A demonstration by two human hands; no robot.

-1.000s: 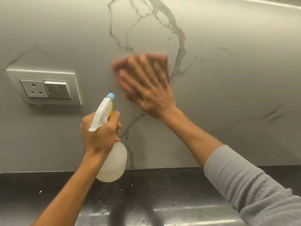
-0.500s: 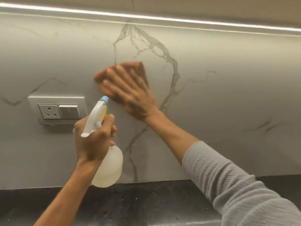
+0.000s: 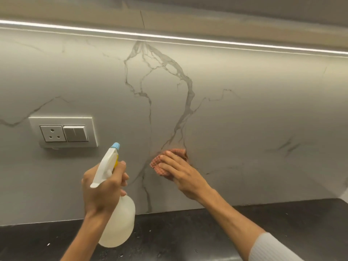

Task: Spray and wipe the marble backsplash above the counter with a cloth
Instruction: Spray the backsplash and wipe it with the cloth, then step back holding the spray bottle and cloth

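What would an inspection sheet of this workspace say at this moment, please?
Surface: veined marble backsplash above a dark counter.
Job's things: white spray bottle, blue nozzle toward the wall; reddish checked cloth flat on the marble.
Clutter: nothing seen.
Hands: left hand grips the bottle's neck; right hand presses the cloth with straight fingers.
Cables: nothing seen.
Surroundings: socket and switch plate left of the bottle; light strip along the top; grey ribbed sleeve on the right arm.
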